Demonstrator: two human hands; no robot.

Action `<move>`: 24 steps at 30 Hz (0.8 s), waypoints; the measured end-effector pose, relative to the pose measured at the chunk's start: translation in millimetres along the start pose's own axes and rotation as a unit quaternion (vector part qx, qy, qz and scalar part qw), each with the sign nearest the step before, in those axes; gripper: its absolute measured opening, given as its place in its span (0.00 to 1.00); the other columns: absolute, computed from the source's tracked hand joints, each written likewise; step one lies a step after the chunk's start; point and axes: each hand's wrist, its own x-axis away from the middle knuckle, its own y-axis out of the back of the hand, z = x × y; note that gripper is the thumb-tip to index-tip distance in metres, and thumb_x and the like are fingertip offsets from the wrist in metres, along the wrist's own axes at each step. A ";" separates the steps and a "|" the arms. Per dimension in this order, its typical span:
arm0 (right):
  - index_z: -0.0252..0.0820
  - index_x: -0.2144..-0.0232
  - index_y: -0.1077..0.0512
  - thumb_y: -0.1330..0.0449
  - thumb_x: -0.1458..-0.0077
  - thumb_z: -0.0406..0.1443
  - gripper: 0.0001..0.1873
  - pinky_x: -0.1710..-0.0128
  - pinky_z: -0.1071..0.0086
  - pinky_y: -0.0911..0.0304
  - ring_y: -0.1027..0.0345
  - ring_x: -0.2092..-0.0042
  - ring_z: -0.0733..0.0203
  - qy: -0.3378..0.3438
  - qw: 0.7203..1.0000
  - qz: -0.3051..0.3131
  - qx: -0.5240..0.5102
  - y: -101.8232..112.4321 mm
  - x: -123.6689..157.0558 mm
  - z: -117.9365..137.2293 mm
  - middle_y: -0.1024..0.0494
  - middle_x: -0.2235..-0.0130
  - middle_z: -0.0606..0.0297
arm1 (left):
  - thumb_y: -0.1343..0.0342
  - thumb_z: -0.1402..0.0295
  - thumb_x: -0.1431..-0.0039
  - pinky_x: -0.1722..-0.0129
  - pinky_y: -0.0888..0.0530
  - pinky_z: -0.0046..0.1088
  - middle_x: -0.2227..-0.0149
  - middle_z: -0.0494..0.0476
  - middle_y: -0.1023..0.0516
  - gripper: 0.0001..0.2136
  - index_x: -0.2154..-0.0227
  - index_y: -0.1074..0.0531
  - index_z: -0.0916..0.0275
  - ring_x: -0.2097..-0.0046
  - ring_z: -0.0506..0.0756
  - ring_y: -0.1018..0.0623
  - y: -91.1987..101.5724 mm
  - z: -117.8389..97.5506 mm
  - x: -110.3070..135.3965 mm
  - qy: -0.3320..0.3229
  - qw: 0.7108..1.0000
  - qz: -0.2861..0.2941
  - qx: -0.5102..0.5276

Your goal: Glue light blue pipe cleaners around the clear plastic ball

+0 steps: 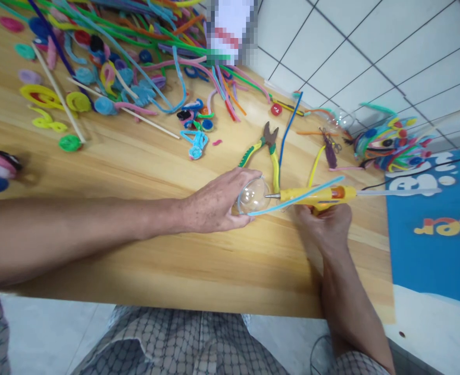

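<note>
My left hand point(224, 200) is closed around a clear plastic ball point(254, 194), held just above the table. A light blue pipe cleaner point(304, 197) runs from the ball's lower edge up to the right, passing in front of the glue gun. Fingers of my right hand point(326, 221) wrap the handle of a yellow glue gun point(308, 194). Its metal nozzle points left and reaches the ball's right side; whether it touches, I cannot tell. A clear glue stick point(397, 192) protrudes from the gun's back end. Just beyond the ball lie pliers point(270, 148) with green and yellow handles.
Pipe cleaners point(136, 31) in many colours heap at the back left, with coiled pieces and wooden sticks point(58, 94) nearby. A dark blue pipe cleaner point(290, 127) lies beside the pliers. Colourful wrapped figures point(394, 143) stand back right, near a black cord point(421, 169) and blue printed board point(429, 250).
</note>
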 end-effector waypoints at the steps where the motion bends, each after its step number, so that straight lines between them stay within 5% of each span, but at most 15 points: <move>1: 0.51 0.74 0.28 0.32 0.58 0.39 0.07 0.61 0.55 0.18 0.17 0.63 0.44 0.003 1.000 -0.008 0.002 -0.6 0.1 0.0 0.16 0.69 0.59 | 0.33 0.62 0.34 0.31 0.24 0.59 0.32 0.74 0.25 0.35 0.29 0.41 0.59 0.30 0.70 0.24 0.0 0.1 0.0 0.000 1.000 0.001 -0.002; 8: 0.51 0.77 0.29 0.33 0.59 0.41 0.07 0.71 0.60 0.23 0.20 0.69 0.47 0.000 1.000 -0.029 -0.002 -3.1 0.1 5.6 0.18 0.73 0.59 | 0.33 0.63 0.34 0.30 0.24 0.57 0.32 0.73 0.26 0.35 0.29 0.42 0.59 0.30 0.69 0.24 -1.2 0.8 0.0 -0.008 1.000 -0.004 -0.013; 24: 0.50 0.75 0.28 0.34 0.58 0.41 0.06 0.71 0.59 0.26 0.23 0.70 0.49 0.005 0.999 -0.035 -0.014 -5.2 0.5 0.7 0.20 0.73 0.60 | 0.33 0.62 0.34 0.30 0.24 0.57 0.31 0.75 0.26 0.35 0.29 0.41 0.61 0.30 0.70 0.24 -1.7 1.6 0.2 -0.009 1.000 -0.007 -0.005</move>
